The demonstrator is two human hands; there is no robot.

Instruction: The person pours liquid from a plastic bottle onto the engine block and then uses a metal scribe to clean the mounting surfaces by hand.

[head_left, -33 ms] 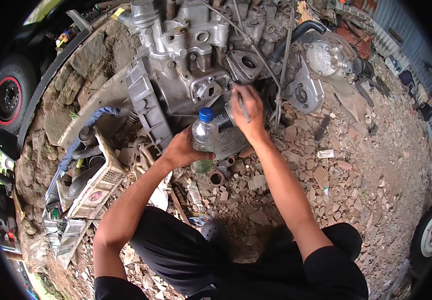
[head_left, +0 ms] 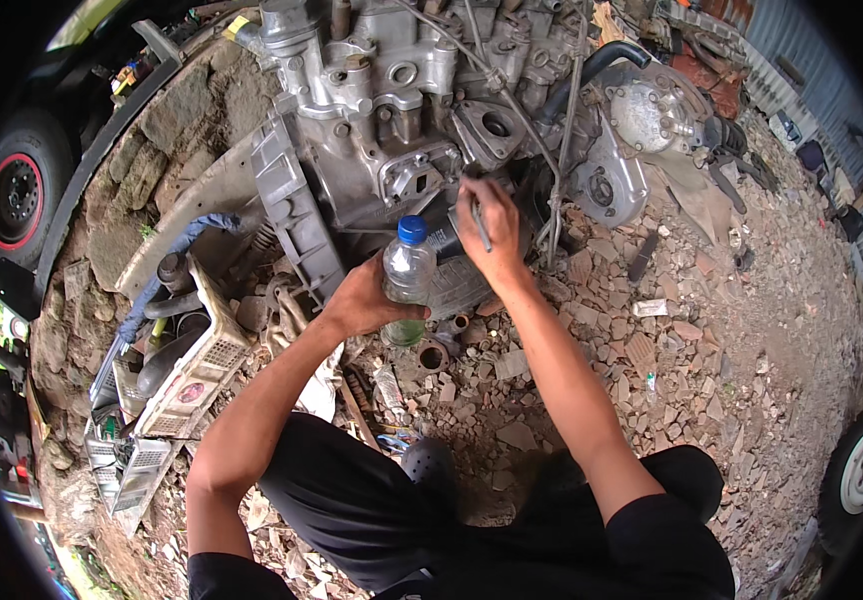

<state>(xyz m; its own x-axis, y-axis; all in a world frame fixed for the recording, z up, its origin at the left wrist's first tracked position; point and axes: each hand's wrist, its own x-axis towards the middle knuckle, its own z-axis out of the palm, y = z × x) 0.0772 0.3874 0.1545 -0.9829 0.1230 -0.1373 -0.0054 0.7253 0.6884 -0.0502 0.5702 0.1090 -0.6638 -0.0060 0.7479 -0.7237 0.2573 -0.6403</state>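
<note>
My left hand (head_left: 360, 298) is wrapped around a clear plastic bottle (head_left: 411, 268) with a blue cap, held upright, with greenish liquid low in it. My right hand (head_left: 492, 222) is closed on a slim grey stick-like tool (head_left: 482, 226). One end of the tool points back toward my wrist; its working end is hidden by my fingers, so its kind is unclear. Those fingers are just below a flanged port (head_left: 492, 128) on a large grey metal engine (head_left: 352, 170). A black cylindrical part (head_left: 440, 238) lies behind the bottle, partly covered by my right hand.
A broken white plastic crate (head_left: 192, 375) with hoses and parts stands at the left by a stone wall (head_left: 180, 108). Metal rods (head_left: 570, 120) cross the engine's right side. A round metal housing (head_left: 642, 120) lies beyond. Broken rubble (head_left: 642, 350) covers the ground; wheels stand at both sides.
My right hand has shifted slightly down and left, and the grey tool in it has tilted more upright. My left hand and the bottle have stayed in place.
</note>
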